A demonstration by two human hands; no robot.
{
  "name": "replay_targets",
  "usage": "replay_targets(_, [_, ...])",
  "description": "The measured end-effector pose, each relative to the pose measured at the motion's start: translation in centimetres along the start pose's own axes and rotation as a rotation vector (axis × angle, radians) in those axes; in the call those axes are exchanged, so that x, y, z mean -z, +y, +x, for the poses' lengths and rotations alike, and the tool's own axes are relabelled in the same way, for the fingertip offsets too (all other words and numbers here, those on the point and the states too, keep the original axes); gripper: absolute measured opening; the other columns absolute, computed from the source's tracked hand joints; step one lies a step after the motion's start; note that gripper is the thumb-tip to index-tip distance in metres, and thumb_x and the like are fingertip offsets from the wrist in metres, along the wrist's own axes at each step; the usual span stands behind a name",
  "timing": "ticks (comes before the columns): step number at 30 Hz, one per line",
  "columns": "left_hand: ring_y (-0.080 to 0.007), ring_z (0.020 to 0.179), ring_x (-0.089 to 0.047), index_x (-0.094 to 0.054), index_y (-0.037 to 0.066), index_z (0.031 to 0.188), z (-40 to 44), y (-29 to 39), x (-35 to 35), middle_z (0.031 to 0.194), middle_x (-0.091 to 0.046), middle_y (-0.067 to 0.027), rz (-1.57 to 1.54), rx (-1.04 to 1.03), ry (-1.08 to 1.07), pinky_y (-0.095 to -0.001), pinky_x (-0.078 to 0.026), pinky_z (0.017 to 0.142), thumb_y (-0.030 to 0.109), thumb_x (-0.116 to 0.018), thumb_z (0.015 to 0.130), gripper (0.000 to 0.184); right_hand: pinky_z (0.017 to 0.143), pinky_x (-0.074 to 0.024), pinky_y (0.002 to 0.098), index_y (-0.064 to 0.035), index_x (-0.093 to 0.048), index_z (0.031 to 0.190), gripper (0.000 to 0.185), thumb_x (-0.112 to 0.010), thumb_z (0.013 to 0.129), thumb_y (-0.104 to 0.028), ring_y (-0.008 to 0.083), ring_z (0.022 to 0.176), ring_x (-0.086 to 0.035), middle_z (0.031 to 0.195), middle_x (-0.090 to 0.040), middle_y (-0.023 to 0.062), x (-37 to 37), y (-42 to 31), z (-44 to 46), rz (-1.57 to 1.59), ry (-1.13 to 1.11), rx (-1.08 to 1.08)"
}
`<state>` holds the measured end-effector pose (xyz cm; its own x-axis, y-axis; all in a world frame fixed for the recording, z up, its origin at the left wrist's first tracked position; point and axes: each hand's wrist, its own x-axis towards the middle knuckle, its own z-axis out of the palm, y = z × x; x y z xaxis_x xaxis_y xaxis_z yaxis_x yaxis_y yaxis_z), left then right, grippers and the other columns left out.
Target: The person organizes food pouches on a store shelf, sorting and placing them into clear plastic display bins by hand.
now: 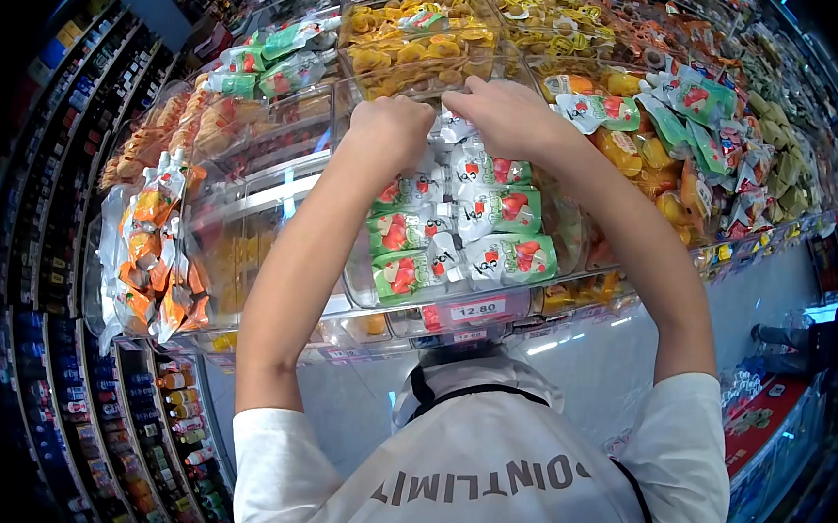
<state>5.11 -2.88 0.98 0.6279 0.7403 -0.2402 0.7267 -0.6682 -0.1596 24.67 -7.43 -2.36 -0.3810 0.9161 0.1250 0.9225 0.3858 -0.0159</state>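
Note:
My left hand (392, 128) is closed, knuckles up, over the back part of a clear bin of fruit pouches. Whatever its fingers grip, if anything, is hidden beneath it. Just to the right, my right hand (500, 118) is also curled closed, and a white pouch (455, 128) shows right under its fingers. I cannot tell whether it grips that pouch. Nearer to me lie rows of green and white pouches with red fruit prints, among them a left pouch (403, 275) and a right pouch (511, 258). Their spouts point toward the middle of the bin.
A price tag (477, 309) reading 12.80 hangs on the bin's front. Orange pouches (153, 248) are at the left, yellow packaged snacks (420, 43) behind, and more green pouches (688, 96) lie over yellow cups at right. Bottle shelves (181, 396) line the left side.

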Motion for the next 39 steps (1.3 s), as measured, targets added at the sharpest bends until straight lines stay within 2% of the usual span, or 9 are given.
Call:
replay_targets(3, [-0.0357, 0.115, -0.075, -0.072, 0.008, 0.117, -0.1, 0.1, -0.1, 0.12, -0.078, -0.0128, -0.001, 0.018, 0.051, -0.0505, -0.062, 0.093, 0.02, -0.094, 0.07, 0.053, 0.09, -0.0561, 0.0526, -0.0067, -0.06, 0.122, 0.04, -0.07, 0.083, -0.001, 0.0407, 0.107, -0.069, 0.112, -0.064, 0.019, 0.4, -0.5, -0.7, -0.056, 0.114, -0.005])
replay_targets(13, [-0.0376, 0.111, -0.075, -0.068, 0.009, 0.116, -0.3, -0.1, -0.5, 0.114, -0.077, -0.0144, -0.008, -0.007, 0.082, -0.0516, -0.062, 0.092, 0.009, -0.076, 0.081, 0.035, 0.091, -0.0558, 0.0508, -0.005, -0.064, 0.11, 0.028, -0.07, 0.083, -0.004, 0.0392, 0.109, -0.067, 0.111, -0.065, 0.0161, -0.5, -0.5, -0.8, -0.035, 0.048, 0.024])
replay_targets(19, [-0.0385, 0.119, -0.07, -0.068, 0.012, 0.122, -0.5, -0.3, -0.4, 0.124, -0.067, -0.017, 0.027, -0.052, 0.093, -0.0513, -0.06, 0.095, 0.025, -0.084, 0.083, 0.044, 0.092, -0.055, 0.0494, -0.0059, -0.067, 0.113, 0.023, -0.067, 0.092, -0.016, 0.0358, 0.106, -0.069, 0.112, -0.068, 0.0135, 5.1, -1.1, -3.5, 0.166, 0.37, -0.014])
replay_targets(22, [-0.0418, 0.129, -0.066, -0.067, 0.013, 0.134, -1.3, 1.8, 1.5, 0.138, -0.063, -0.0182, 0.044, -0.025, 0.131, -0.0544, -0.058, 0.104, 0.048, -0.083, 0.089, 0.059, 0.094, -0.0549, 0.049, -0.0061, -0.065, 0.123, 0.031, -0.067, 0.096, -0.021, 0.0371, 0.109, -0.069, 0.113, -0.069, 0.0154, 8.4, 2.0, -7.5, 0.115, 0.231, -0.158])
replay_targets(26, [-0.0428, 0.139, -0.057, -0.059, 0.021, 0.149, -0.1, 3.2, 1.9, 0.149, -0.056, -0.0187, -0.046, -0.286, 0.518, -0.0561, -0.048, 0.113, 0.045, -0.073, 0.099, 0.057, 0.095, -0.0544, 0.0489, -0.0071, -0.061, 0.135, 0.047, -0.074, 0.094, -0.028, 0.0393, 0.112, -0.068, 0.119, -0.068, 0.0181, 8.8, 6.4, -10.2, 0.006, -0.212, -0.439])
replay_targets(28, [-0.0447, 0.15, -0.047, -0.054, 0.025, 0.157, 0.8, 3.5, 1.6, 0.163, -0.049, -0.0173, -0.077, -0.538, 0.809, -0.0593, -0.04, 0.121, 0.046, -0.066, 0.104, 0.058, 0.096, -0.0542, 0.0488, -0.0071, -0.06, 0.138, 0.055, -0.078, 0.091, -0.029, 0.0393, 0.115, -0.067, 0.122, -0.068, 0.019, 7.4, 7.8, -10.6, 0.05, -0.155, -0.37])
replay_targets(31, [-0.0441, 0.16, -0.033, -0.048, 0.03, 0.164, 0.5, 5.0, 3.1, 0.176, -0.035, -0.0104, 0.131, -0.609, 0.752, -0.0634, -0.028, 0.128, 0.043, -0.059, 0.108, 0.058, 0.101, -0.0538, 0.0481, -0.0053, -0.061, 0.136, 0.062, -0.086, 0.084, -0.026, 0.0391, 0.122, -0.065, 0.126, -0.066, 0.0188, 7.4, 7.8, -10.4, 0.026, -0.129, -0.335])
replay_targets(35, [-0.0425, 0.16, -0.033, -0.055, 0.023, 0.159, 1.1, 6.7, 4.0, 0.169, -0.046, -0.0127, 0.046, -0.659, 0.594, -0.0631, -0.024, 0.131, 0.042, -0.055, 0.11, 0.052, 0.102, -0.0544, 0.0475, -0.0054, -0.065, 0.125, 0.055, -0.088, 0.077, -0.018, 0.037, 0.124, -0.064, 0.124, -0.066, 0.0163, 7.4, 6.7, -9.9, -0.124, -0.012, -0.365])
replay_targets(39, [-0.0468, 0.145, -0.052, -0.06, 0.015, 0.153, 1.4, 7.4, 4.8, 0.164, -0.049, -0.0205, -0.173, -0.659, 0.56, -0.0572, -0.044, 0.12, 0.036, -0.06, 0.108, 0.05, 0.095, -0.0567, 0.0484, -0.007, -0.068, 0.114, 0.041, -0.084, 0.078, -0.019, 0.0335, 0.117, -0.068, 0.116, -0.069, 0.013, 8.5, 5.4, -9.8, -0.184, 0.183, -0.408])
